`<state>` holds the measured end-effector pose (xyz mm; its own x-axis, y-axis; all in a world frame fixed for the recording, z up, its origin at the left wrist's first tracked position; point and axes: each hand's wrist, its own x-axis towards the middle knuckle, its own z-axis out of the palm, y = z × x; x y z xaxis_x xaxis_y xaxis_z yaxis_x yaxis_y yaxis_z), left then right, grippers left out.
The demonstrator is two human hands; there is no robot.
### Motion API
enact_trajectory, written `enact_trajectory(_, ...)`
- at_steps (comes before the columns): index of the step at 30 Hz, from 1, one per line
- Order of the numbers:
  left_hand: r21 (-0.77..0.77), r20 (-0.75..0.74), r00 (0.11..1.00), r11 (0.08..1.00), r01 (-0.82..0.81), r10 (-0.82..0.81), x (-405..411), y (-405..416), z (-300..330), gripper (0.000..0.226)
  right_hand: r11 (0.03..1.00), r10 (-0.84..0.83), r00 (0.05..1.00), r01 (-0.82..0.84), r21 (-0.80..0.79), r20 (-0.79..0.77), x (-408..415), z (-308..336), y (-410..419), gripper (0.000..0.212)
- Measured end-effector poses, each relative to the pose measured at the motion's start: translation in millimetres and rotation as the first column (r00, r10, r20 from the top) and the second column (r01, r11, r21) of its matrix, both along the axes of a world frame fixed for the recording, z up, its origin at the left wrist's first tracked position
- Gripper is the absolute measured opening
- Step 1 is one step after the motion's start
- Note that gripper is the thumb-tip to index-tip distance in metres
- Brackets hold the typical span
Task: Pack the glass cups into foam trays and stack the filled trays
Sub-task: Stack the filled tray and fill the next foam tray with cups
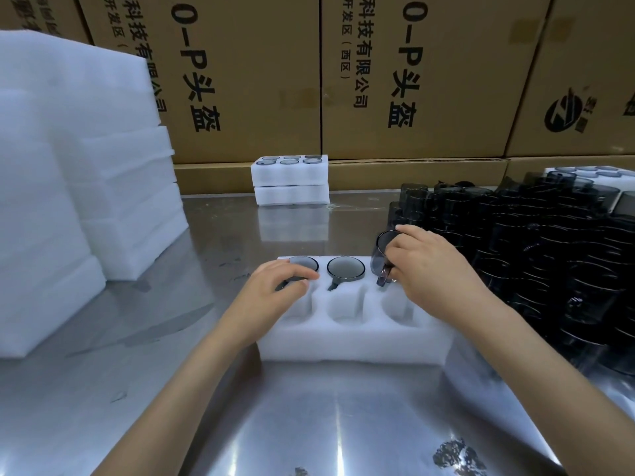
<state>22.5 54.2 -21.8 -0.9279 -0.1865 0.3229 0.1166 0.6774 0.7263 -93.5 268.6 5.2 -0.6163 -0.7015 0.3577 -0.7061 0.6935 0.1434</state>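
A white foam tray (354,341) with six pockets lies on the steel table in front of me. Smoky glass cups sit in its far-left pocket (305,264) and far-middle pocket (345,268). My left hand (275,297) rests with straight fingers on the rim of the far-left cup. My right hand (433,269) grips a third smoky cup (381,259) by its rim and side, tilted over the far-right pocket. The three near pockets hold nothing.
A dense crowd of loose dark glass cups (549,255) fills the table's right side. Two filled trays (290,180) are stacked at the back. Tall piles of foam trays (79,187) stand at the left. Cardboard boxes (412,80) wall the back.
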Motion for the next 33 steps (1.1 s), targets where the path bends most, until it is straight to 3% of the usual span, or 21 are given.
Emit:
enact_trajectory(11, -0.002, 0.030, 1.000, 1.000, -0.001, 0.002, 0, 0, 2, 0.023, 1.000, 0.005, 0.998, -0.005, 0.009, 0.055, 1, -2, 4, 0.032)
enact_trajectory(16, -0.094, -0.059, 0.998, 0.995, -0.030, 0.025, 1, 3, 9, 0.022, 0.967, 0.124, 0.959, -0.059, -0.248, 0.256, 0, 4, 15, 0.034)
enact_trajectory(20, -0.263, -0.125, 0.992, 0.965, -0.017, -0.016, -6, 15, 21, 0.026, 0.873, 0.171, 0.952, -0.027, -0.486, 0.254, -2, 9, 30, 0.049)
enact_trajectory(25, -0.481, -0.014, 0.976, 0.857, 0.183, -0.217, -29, 52, 34, 0.052, 0.910, 0.182, 0.912, -0.014, -0.415, 0.368, 1, 0, 25, 0.051)
enact_trajectory(29, -0.640, 0.106, 0.969, 0.731, 0.238, -0.223, -48, 59, 37, 0.060, 0.915, 0.204, 0.884, -0.018, -0.403, 0.422, 3, -8, 24, 0.052)
enact_trajectory(33, -0.627, 0.139, 0.969, 0.739, 0.246, -0.205, -51, 52, 28, 0.058, 0.960, 0.134, 0.893, -0.010, -0.279, 0.430, 2, -12, 21, 0.055)
